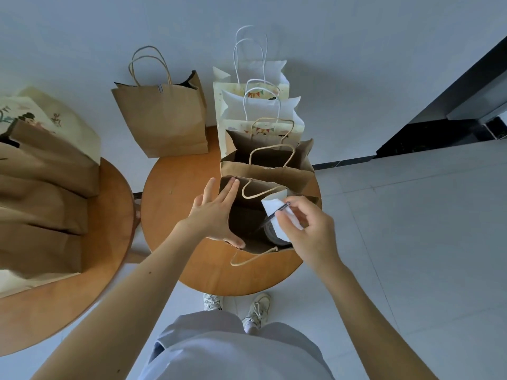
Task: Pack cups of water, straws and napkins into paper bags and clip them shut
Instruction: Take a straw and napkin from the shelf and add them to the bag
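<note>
**Napkin and straw over the open bag**

The white napkin and the dark straw are just above the mouth of the nearest brown bag. The right hand pinches both of them together with its fingertips. Down inside the bag sits a cup with a lid.

The left hand is spread wide. Its straight fingers touch the far left corner of the bag, and its thumb touches the near rim.

The bag stands on a round wooden table. Another open brown bag stands right behind it, then some white bags with little flags. A closed brown bag stands at the far left of the table. More bags stand on a second table to the left.
</note>
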Motion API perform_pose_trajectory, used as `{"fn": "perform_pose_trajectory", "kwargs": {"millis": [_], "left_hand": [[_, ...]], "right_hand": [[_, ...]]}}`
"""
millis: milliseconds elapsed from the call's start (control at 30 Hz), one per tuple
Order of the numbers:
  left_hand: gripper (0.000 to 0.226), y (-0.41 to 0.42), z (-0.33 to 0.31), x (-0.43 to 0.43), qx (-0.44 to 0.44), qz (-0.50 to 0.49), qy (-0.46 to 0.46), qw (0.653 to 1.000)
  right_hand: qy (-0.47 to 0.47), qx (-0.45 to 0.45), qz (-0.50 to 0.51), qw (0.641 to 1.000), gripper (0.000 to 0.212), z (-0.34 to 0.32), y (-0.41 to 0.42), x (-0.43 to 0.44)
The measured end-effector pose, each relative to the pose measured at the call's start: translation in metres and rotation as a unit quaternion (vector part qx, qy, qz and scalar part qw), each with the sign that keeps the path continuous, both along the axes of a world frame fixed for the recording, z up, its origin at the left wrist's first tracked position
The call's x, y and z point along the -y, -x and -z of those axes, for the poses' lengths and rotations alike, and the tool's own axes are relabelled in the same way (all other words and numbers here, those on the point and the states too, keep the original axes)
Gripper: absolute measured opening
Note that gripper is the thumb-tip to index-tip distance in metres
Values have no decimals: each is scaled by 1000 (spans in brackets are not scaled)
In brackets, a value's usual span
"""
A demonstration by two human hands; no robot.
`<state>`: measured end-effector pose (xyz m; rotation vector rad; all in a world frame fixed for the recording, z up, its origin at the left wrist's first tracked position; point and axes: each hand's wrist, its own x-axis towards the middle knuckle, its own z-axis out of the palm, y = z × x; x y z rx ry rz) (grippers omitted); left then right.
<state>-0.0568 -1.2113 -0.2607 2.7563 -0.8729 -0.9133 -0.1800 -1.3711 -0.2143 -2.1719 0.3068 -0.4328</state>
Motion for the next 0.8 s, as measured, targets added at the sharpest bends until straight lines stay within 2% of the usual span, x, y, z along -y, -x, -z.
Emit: {"fn": "perform_pose_trajectory", "kwargs": {"millis": [200, 333, 567, 667, 800], "left_hand": [[125, -4, 1, -5, -16, -12, 45, 999], [122, -7, 0, -10, -17, -7, 65, 998], [110, -8, -10, -15, -1, 9, 78, 997], [98, -2, -17, -15, 0, 6, 88, 996], [69, 11, -31, -24, 41, -25, 121, 992]], "right_hand": [[46, -39, -64, 996, 23, 32, -25, -16], [22, -98, -104, 989, 28, 40, -35, -19], [14, -169, -95, 981, 33, 32, -26, -13], [-2, -183, -86, 979, 29, 22, -20, -9], [-24, -156, -103, 982, 24, -4, -12, -8]]}}
